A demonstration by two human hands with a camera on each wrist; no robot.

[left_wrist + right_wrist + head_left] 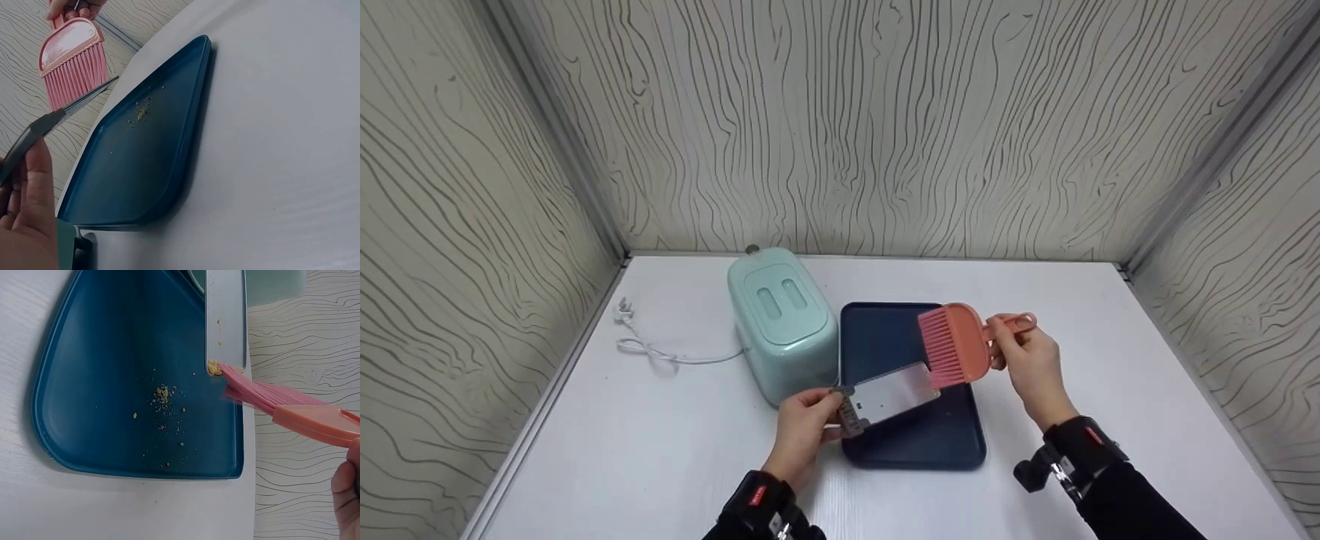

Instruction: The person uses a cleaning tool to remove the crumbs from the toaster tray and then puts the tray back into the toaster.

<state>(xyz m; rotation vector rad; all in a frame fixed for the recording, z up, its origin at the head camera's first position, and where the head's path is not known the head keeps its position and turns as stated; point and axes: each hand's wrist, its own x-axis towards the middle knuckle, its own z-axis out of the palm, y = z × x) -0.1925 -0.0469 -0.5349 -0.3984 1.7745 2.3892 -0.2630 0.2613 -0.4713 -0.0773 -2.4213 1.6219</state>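
Observation:
My left hand [801,431] pinches the grey end of a flat metal crumb tray [891,394], holding it tilted above a dark blue tray [877,334]. By its handle, my right hand [1033,367] grips a coral hand brush [971,343]. The pink bristles [253,389] meet the far end of the crumb tray, where yellowish crumbs [214,368] are gathered. A few more specks lie along the metal. Below, a small pile of crumbs [162,395] is scattered on the blue tray, visible in both wrist views.
A mint-green toaster [791,322] with a lid over its top stands directly left of the blue tray. Its white cord [682,361] and plug [623,310] lie on the white table [645,450]. Patterned wall panels [840,127] enclose the table at the back and sides.

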